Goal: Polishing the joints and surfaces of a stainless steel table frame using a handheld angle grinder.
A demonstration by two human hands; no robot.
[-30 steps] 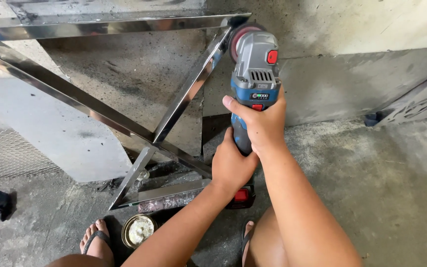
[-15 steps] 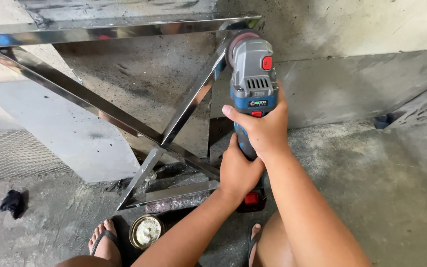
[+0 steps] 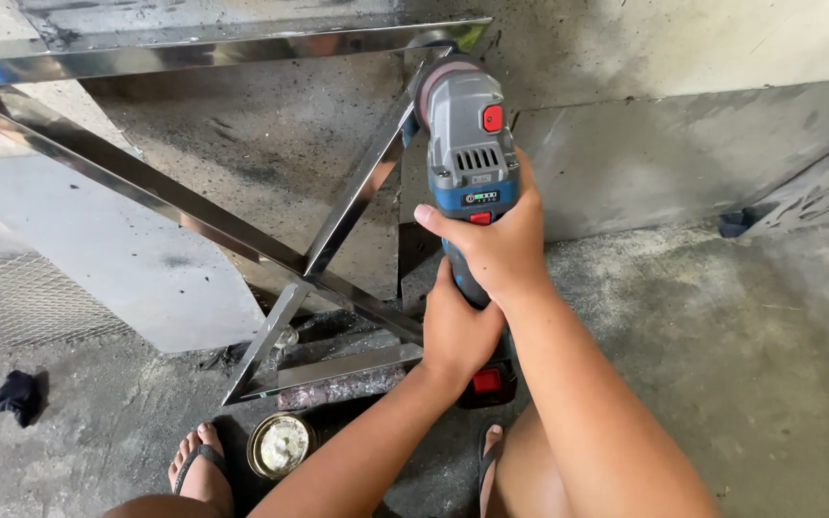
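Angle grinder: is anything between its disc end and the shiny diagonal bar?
Nothing visible. The angle grinder, gripped by the right hand and left hand, has its head right against the diagonal bar; the contact point itself is hidden.

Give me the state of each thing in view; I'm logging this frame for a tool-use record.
Grinder: held in both hands, head against the frame's diagonal bar.
Right hand: gripping the grinder body.
Left hand: gripping the handle lower down.
Frame: shiny steel, propped upright on the floor.
Tin: on the floor, top facing up.
Rag: crumpled on the floor.
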